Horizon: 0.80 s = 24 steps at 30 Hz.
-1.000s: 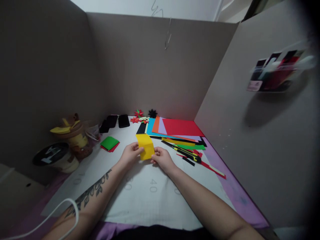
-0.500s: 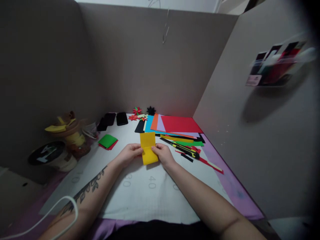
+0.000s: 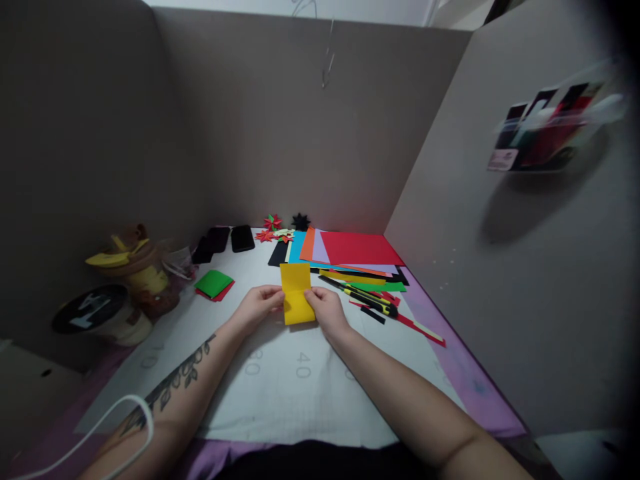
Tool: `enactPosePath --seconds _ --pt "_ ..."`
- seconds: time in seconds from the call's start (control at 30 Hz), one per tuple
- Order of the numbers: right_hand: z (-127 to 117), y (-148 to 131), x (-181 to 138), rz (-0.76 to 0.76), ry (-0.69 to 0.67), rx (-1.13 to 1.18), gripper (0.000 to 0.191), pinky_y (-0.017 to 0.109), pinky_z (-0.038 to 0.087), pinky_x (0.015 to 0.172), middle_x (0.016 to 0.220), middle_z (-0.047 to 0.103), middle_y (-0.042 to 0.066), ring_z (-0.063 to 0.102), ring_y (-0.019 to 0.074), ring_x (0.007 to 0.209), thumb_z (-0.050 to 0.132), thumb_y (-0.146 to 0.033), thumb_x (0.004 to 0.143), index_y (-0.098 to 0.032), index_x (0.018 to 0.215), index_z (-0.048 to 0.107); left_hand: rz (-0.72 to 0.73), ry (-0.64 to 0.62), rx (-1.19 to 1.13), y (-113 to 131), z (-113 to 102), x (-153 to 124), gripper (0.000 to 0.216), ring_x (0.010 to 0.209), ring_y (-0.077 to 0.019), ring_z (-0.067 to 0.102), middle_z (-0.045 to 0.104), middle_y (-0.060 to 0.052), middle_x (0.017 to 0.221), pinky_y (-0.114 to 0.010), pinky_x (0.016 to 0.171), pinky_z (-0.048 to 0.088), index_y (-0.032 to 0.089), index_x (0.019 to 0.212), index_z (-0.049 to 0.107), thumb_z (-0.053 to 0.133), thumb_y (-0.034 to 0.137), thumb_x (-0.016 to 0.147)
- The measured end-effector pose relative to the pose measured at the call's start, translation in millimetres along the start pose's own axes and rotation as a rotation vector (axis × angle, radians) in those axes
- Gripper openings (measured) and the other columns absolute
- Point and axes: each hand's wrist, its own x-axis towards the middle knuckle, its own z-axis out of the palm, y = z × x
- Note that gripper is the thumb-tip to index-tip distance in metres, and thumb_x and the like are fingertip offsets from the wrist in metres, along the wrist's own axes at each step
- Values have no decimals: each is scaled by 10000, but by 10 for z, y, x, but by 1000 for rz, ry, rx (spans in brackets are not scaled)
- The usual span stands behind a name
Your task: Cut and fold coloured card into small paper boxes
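A yellow paper sheet [image 3: 297, 277] is held up over the middle of the white mat [image 3: 250, 413]. A crease runs across it, and its lower half tilts toward me. My left hand [image 3: 261, 306] pinches the left edge near the crease. On the opposite edge my right hand [image 3: 326, 307] grips it, thumb on the front face. Left of my hands lie green paper squares [image 3: 214, 283] on top of red paper squares [image 3: 225, 292]. A black and yellow utility knife [image 3: 373, 300] rests to the right of my right hand.
Coloured sheets [image 3: 360, 248] are stacked at the back right, with paper strips [image 3: 420, 329] in front. Folded paper stars [image 3: 273, 222] and a black phone-like object [image 3: 243, 238] stand along the back. Pots [image 3: 150, 277] are at the left. A white cable [image 3: 145, 407] crosses my left forearm.
The lower half of the yellow paper looks slightly shorter and more tilted up than before. Both hands keep their hold. The whole view has shifted a little.
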Motion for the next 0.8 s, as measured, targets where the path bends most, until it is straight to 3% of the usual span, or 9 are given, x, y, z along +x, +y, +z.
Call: enactPosePath --seconds 0.23,0.37,0.57,0.8 --pt "17 -84 -23 62 -113 119 297 257 437 568 630 614 -6 548 148 591 700 -453 645 -180 657 584 27 158 110 67 96 -45 297 638 -176 629 705 -51 706 -245 579 472 128 734 698 773 373 582" --pt "-18 -125 1 120 -146 144 223 248 433 548 619 623 -9 553 141 568 729 -338 585 -171 655 598 14 113 127 79 83 -58 262 652 -174 629 710 -54 728 -238 576 465 134 756 711 749 350 612" --pt "-90 -158 35 119 -146 106 133 245 416 523 618 640 -4 548 143 554 633 -218 558 -165 679 656 -2 17 112 104 82 -92 296 724 -193 652 731 -58 826 -250 618 488 151 885 736 716 302 632" --pt "-93 -275 1 109 -143 136 132 222 353 484 601 621 -8 492 112 524 602 -222 551 -180 642 688 -7 73 19 84 78 -76 201 630 -154 613 702 -37 731 -227 551 469 163 777 730 696 240 595"
